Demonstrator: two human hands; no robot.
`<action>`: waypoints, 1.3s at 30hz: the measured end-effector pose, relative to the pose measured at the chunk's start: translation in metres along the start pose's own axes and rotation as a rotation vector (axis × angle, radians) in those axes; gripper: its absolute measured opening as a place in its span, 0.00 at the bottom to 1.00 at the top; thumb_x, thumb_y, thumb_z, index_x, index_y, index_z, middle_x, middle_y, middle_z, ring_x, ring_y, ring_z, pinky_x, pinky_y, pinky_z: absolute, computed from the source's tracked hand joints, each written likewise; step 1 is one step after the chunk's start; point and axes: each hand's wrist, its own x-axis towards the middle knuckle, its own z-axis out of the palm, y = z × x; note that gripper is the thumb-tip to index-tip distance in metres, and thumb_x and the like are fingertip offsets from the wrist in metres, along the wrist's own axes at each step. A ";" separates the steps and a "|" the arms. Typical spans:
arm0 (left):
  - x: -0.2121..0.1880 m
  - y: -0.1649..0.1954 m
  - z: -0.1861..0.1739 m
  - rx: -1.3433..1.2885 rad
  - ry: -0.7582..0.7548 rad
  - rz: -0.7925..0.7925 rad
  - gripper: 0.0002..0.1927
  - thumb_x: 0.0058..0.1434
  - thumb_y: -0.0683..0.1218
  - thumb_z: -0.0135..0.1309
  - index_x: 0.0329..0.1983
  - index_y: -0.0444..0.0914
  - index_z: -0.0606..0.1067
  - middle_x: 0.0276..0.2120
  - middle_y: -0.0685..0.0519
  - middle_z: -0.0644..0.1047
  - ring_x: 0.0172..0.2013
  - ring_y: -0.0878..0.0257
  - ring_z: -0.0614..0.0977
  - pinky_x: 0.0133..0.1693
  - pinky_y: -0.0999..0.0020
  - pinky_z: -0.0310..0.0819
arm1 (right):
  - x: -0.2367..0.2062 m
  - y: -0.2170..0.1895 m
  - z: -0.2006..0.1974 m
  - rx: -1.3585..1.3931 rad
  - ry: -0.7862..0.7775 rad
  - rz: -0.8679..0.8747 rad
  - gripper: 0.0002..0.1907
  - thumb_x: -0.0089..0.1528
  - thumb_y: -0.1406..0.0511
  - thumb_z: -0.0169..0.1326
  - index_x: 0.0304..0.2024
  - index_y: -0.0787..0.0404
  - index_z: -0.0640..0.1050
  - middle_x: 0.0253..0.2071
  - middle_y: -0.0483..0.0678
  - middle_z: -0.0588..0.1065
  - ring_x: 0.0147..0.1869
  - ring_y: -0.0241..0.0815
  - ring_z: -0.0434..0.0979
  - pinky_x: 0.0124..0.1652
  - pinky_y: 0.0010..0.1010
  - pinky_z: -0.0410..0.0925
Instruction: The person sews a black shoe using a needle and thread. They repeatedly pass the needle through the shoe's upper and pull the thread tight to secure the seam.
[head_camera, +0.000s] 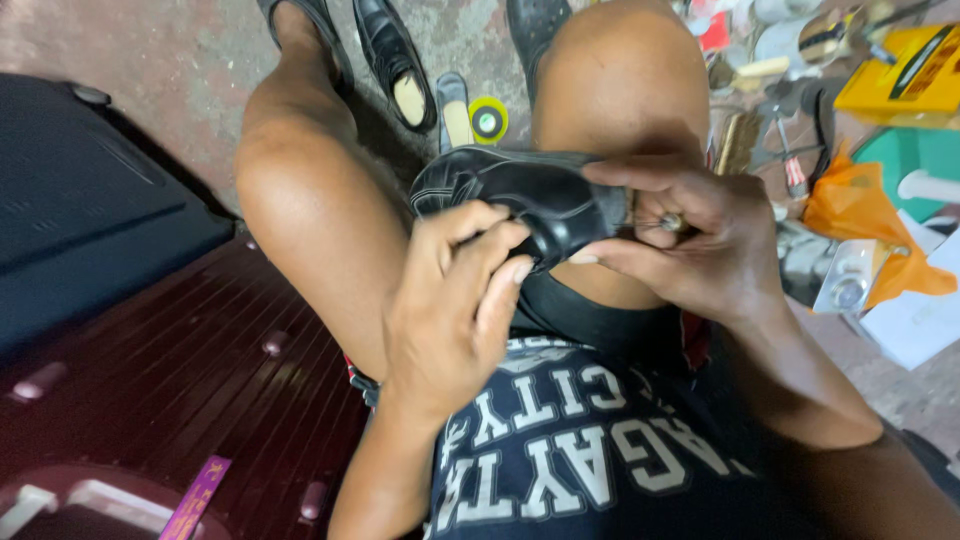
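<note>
A black leather shoe (520, 195) lies across my lap between my bare knees. My left hand (455, 300) grips its near end, fingers curled over the upper. My right hand (690, 235), wearing a ring, pinches the shoe's other end between thumb and fingers. Both hands hold the same shoe just above my dark shorts.
A maroon ribbed suitcase (180, 370) and a dark blue case (80, 200) lie at my left. A black shoe (395, 60) and a yellow tape roll (488, 120) sit on the floor ahead. At right lie tools, a brush (738, 140), a yellow box (905, 75), an orange bag (860, 215).
</note>
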 end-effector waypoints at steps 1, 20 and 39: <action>0.003 0.000 -0.001 -0.020 -0.056 -0.102 0.10 0.65 0.39 0.58 0.48 0.32 0.80 0.38 0.45 0.77 0.33 0.58 0.82 0.36 0.69 0.76 | 0.001 -0.001 0.001 -0.051 -0.009 0.003 0.30 0.54 0.67 0.74 0.58 0.59 0.79 0.21 0.34 0.66 0.25 0.23 0.64 0.27 0.20 0.58; 0.000 -0.064 0.010 -0.707 -0.332 -0.432 0.11 0.69 0.47 0.55 0.49 0.35 0.75 0.30 0.66 0.69 0.29 0.77 0.64 0.30 0.78 0.58 | 0.017 -0.015 0.008 -0.185 -0.194 -0.039 0.38 0.56 0.56 0.71 0.65 0.53 0.71 0.24 0.38 0.75 0.25 0.29 0.73 0.24 0.25 0.69; -0.030 -0.080 0.054 -1.169 0.168 -0.416 0.07 0.68 0.32 0.57 0.36 0.35 0.73 0.33 0.64 0.68 0.34 0.76 0.66 0.43 0.81 0.62 | 0.010 -0.013 0.022 -0.326 -0.157 0.054 0.18 0.60 0.57 0.67 0.46 0.58 0.76 0.28 0.43 0.78 0.27 0.33 0.77 0.23 0.27 0.67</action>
